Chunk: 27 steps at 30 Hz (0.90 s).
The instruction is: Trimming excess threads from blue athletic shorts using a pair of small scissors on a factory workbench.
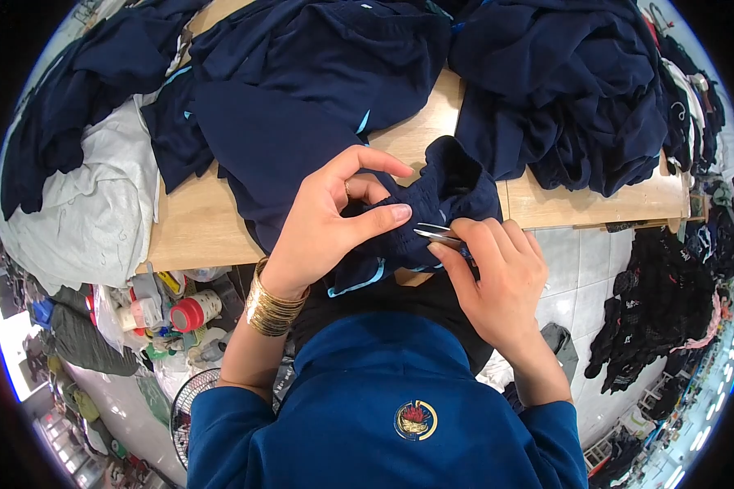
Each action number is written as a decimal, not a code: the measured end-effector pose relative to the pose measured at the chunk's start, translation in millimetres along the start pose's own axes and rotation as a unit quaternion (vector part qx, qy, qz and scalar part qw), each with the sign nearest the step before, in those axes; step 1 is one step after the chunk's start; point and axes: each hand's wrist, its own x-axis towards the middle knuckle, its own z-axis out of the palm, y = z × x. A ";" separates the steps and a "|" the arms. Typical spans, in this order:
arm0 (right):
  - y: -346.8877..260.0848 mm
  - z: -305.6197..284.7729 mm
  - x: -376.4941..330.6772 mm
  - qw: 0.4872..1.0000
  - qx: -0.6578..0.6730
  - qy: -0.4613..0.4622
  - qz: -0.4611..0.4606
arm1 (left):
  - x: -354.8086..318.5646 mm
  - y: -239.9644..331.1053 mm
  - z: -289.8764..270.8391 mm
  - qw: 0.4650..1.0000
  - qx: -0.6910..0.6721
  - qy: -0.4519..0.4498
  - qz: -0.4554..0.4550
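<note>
A navy garment (473, 200) with a gathered, stretchy opening and light-blue trim is held up at the table's near edge. My left hand (326, 204) grips its gathered band, the thumb lying on the cloth, the index finger raised and the other fingers partly hidden by the fabric. In my right hand (501, 277) is a small pair of metal thread snips (434, 235). Their blades point left, apart at the tips, close against the gathered band and near my left thumb. Most of the snips' handle is covered by my right fingers.
Navy garments are heaped on the wooden table (192, 232), with one large pile (559, 90) at the right. Pale grey cloth (106, 196) hangs over its left edge. Below stand a red-lidded jar (196, 311) and a fan (189, 399); black lacy clothes (656, 306) lie rightward.
</note>
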 end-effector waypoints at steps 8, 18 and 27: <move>2.7 2.4 1.1 0.998 0.056 -0.013 0.019 | 0.8 -0.9 -0.4 1.000 0.007 0.001 -0.004; 8.5 11.2 0.0 0.719 0.599 -0.140 0.324 | 0.1 -1.6 -0.4 1.000 -0.021 0.006 0.003; 12.6 -4.2 6.7 0.983 0.174 -0.031 0.043 | -1.8 -3.1 -2.6 1.000 -0.012 0.010 0.008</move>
